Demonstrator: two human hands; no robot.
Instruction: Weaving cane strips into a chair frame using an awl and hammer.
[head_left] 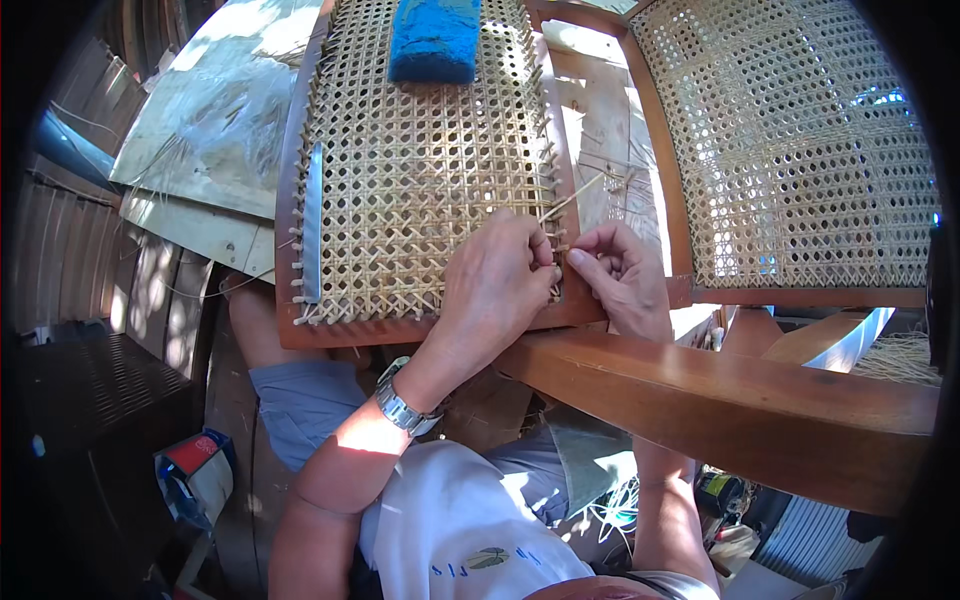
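Observation:
A woven cane panel [400, 190] fills a brown wooden chair frame [362, 334], its strands looped through holes along the edges. My left hand [500, 268], with a metal watch [400, 402] on its wrist, rests over the panel's near right corner. Its thumb and fingers are pinched together at the frame edge; what lies between them is hidden. Facing it from the right, my right hand [622, 272] pinches a thin cane strand at the same edge, its forearm passing beneath a wooden rail. A loose cane end [577, 197] sticks up just beyond the fingertips.
On the panel's far part lies a blue sponge-like block [435, 40]; a flat metal strip [314, 225] lies along its left side. Another caned panel [800, 150] stands at right. The curved wooden rail [730, 390] crosses in front. A board [215, 130] holding clear plastic is at left.

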